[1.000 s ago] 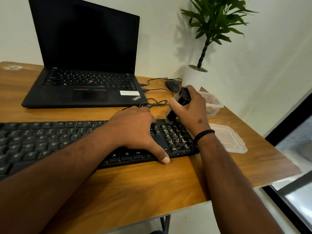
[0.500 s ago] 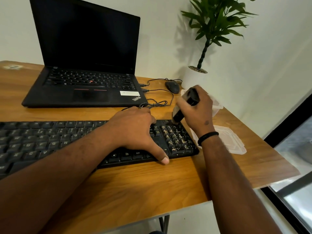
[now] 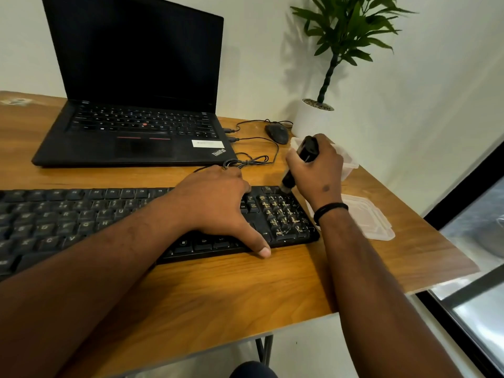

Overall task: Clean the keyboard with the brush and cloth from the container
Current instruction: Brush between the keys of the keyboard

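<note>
Black brush point(image 3: 300, 166) gripped in the right hand point(image 3: 317, 173), bristles touching the keyboard point(image 3: 81, 214) at its far right corner; left hand point(image 3: 218, 203) rests flat on the keys, fingers relaxed.

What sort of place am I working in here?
Probably an office or home desk by a window: an open laptop, a wired mouse, an external keyboard on a wooden desk, a potted plant against the wall.

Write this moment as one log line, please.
step: brushing keypad | right hand: grips brush, tip on top keys | left hand: presses keyboard | lid: on table
</note>
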The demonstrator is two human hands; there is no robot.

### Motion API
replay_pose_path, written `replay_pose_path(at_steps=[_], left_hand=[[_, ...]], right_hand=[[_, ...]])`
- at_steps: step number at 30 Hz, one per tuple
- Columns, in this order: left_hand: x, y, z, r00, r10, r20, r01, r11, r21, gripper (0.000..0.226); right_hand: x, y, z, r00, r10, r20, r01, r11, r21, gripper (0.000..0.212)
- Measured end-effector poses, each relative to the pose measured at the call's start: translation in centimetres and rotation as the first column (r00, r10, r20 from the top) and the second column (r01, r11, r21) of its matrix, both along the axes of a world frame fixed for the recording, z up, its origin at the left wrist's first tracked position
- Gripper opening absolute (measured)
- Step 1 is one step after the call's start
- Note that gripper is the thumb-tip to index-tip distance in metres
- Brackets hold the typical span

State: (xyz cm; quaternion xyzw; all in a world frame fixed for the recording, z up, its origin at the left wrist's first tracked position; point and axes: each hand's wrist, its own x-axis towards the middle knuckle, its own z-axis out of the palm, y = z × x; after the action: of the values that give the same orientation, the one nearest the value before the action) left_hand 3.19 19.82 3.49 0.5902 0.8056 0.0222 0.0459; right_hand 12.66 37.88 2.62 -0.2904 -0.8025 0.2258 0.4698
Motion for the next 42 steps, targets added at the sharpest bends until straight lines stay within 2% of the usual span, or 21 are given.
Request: replay_pose_path(at_steps=[3,6,9,12,14,16,17,21,24,25,26,29,30,32,34,35,39,40,42], left_hand=[[0.0,-0.1,-0.1,1.0,0.006,0.01,-0.005,1.0,-0.01,0.132],[-0.1,-0.2,-0.3,1.0,0.0,0.016,0.0,1.0,0.009,0.132],[-0.2,-0.2,-0.5,1.0,0.01,0.026,-0.01,0.999,0.031,0.131],[-0.3,-0.2,-0.6,0.999,0.013,0.037,-0.015,0.999,0.051,0.127],[-0.3,-0.2,-0.6,0.999,0.013,0.038,-0.015,0.998,0.055,0.125],[-0.3,-0.3,-0.6,0.999,0.019,0.039,-0.021,0.999,0.049,0.127],[-0.3,-0.3,-0.6,0.999,0.021,0.042,-0.023,0.999,0.049,0.127],[-0.3,-0.3,-0.7,0.999,0.02,0.042,-0.022,0.997,0.068,0.124],[-0.3,-0.3,-0.7,0.998,0.026,0.056,-0.03,0.997,0.071,0.126],[-0.3,-0.3,-0.6,0.998,0.026,0.059,-0.031,0.997,0.073,0.125],[-0.3,-0.3,-0.6,0.998,0.026,0.061,-0.031,0.997,0.072,0.125],[-0.3,-0.3,-0.5,0.999,0.025,0.048,-0.028,0.997,0.07,0.124],[-0.3,-0.3,-0.6,0.999,0.026,0.044,-0.029,0.997,0.069,0.125],[-0.3,-0.3,-0.6,0.998,0.027,0.053,-0.03,0.997,0.069,0.126],[-0.3,-0.2,-0.6,0.997,0.027,0.069,-0.033,0.996,0.081,0.124],[-0.3,-0.2,-0.6,0.997,0.028,0.071,-0.034,0.996,0.084,0.124],[-0.3,-0.3,-0.6,0.999,0.023,0.046,-0.027,0.997,0.071,0.125],[-0.3,-0.3,-0.5,0.999,0.024,0.044,-0.027,0.997,0.069,0.126],[-0.3,-0.3,-0.6,0.999,0.024,0.046,-0.027,0.997,0.068,0.126]], right_hand=[[0.8,-0.4,0.5,0.99,0.037,-0.138,-0.038,0.999,-0.005,0.025],[1.7,-1.4,1.3,0.947,0.206,-0.247,-0.25,0.954,-0.166,0.029],[2.0,-2.7,1.8,0.952,0.301,-0.05,-0.305,0.946,-0.109,0.031],[2.1,-3.8,1.9,0.96,0.259,0.105,-0.262,0.965,0.015,0.027],[2.4,-3.8,2.2,0.923,0.319,0.214,-0.321,0.947,-0.025,0.023],[2.6,-3.6,2.6,0.855,0.424,0.3,-0.394,0.906,-0.158,0.02],[2.6,-3.5,2.7,0.845,0.437,0.308,-0.396,0.899,-0.187,0.019],[2.3,-4.0,2.6,0.882,0.356,0.308,-0.344,0.934,-0.093,0.023],[3.0,-3.8,3.6,0.757,0.517,0.399,-0.431,0.855,-0.288,0.019],[3.2,-3.7,3.9,0.739,0.539,0.405,-0.446,0.841,-0.306,0.019],[3.1,-3.8,3.9,0.759,0.518,0.394,-0.438,0.855,-0.278,0.018],[2.4,-4.1,2.7,0.892,0.313,0.327,-0.312,0.948,-0.056,0.021],[2.3,-4.2,2.5,0.903,0.285,0.322,-0.294,0.956,-0.02,0.022],[2.9,-4.0,3.1,0.848,0.352,0.395,-0.357,0.932,-0.064,0.022],[3.6,-4.0,3.9,0.73,0.513,0.452,-0.462,0.857,-0.229,0.02],[3.8,-4.0,3.9,0.715,0.537,0.447,-0.472,0.843,-0.257,0.021],[3.2,-4.2,2.4,0.889,0.319,0.33,-0.325,0.945,-0.039,0.024],[3.3,-4.1,2.4,0.894,0.316,0.317,-0.32,0.947,-0.04,0.024],[3.7,-3.8,3.0,0.84,0.4,0.367,-0.375,0.916,-0.139,0.022]])
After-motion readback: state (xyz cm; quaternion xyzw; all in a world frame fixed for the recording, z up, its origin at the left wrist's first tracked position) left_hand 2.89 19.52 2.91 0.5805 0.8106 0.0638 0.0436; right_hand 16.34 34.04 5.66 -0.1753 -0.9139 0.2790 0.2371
